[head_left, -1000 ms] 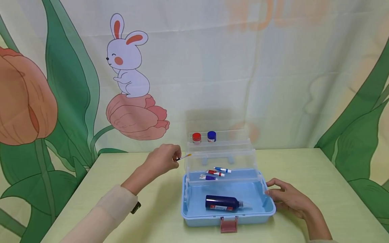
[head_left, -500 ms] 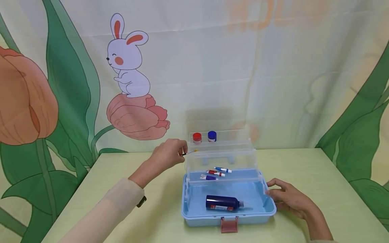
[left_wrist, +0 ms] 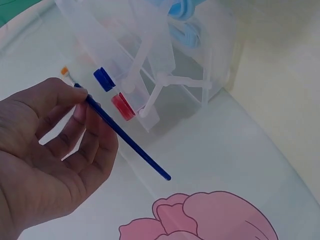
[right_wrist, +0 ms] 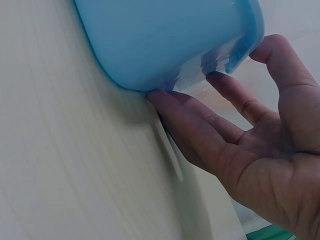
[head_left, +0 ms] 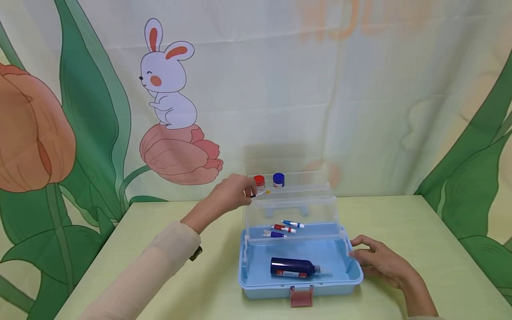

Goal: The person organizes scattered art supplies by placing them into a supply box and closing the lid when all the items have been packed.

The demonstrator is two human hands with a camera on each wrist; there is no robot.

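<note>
My left hand (head_left: 234,193) pinches a thin paintbrush (left_wrist: 127,137) between thumb and fingers, in the air beside the raised clear lid trays. It has a blue handle and orange-yellow bristles, which point right in the head view. Two paint jars, one with a red lid (head_left: 259,181) and one with a blue lid (head_left: 278,179), stand in the top tray (head_left: 304,180). My right hand (head_left: 386,262) holds the right edge of the light-blue storage box (head_left: 256,291), its thumb at the rim and fingers against the outer side. The box stands open.
A dark bottle with a clear nozzle (head_left: 292,267) lies inside the box. Small paint tubes in blue (head_left: 293,223), red (head_left: 284,228) and purple (head_left: 274,234) lie in the lower tray. A reddish latch (head_left: 302,296) hangs at the front. Behind the table (head_left: 180,266) hangs a printed cloth (head_left: 240,89).
My left hand has moved right and slightly up with the paintbrush, coming over the left end of the upper trays. My right hand and the box have stayed in place.
</note>
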